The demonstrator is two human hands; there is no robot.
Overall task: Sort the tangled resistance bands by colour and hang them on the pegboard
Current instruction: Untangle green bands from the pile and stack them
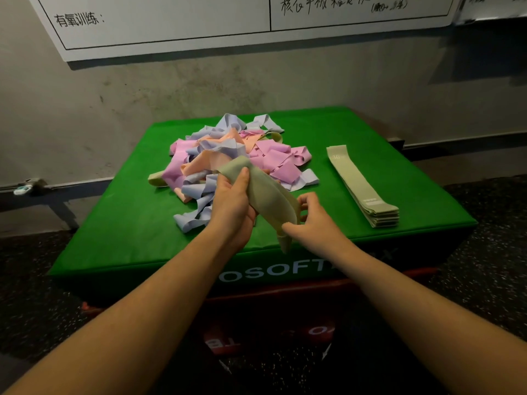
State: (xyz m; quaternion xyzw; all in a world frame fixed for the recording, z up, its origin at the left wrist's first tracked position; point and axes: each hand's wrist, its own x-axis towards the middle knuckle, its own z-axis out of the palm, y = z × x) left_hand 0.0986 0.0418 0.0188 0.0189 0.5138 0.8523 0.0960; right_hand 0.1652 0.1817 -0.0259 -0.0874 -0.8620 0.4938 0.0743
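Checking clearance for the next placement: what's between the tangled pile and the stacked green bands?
Head view: only bare green mat separates the tangled pile from the stacked green bands. Nothing lies in that strip.

One head-worn view looks forward and steeply down from above the near edge of the green table, close enough that both forearms enter from the bottom. Beyond the table, the view reaches the wall and the whiteboard hung above it.

Stained grey wall – whiteboard hung above; dark speckled floor; green padded box – dim light.
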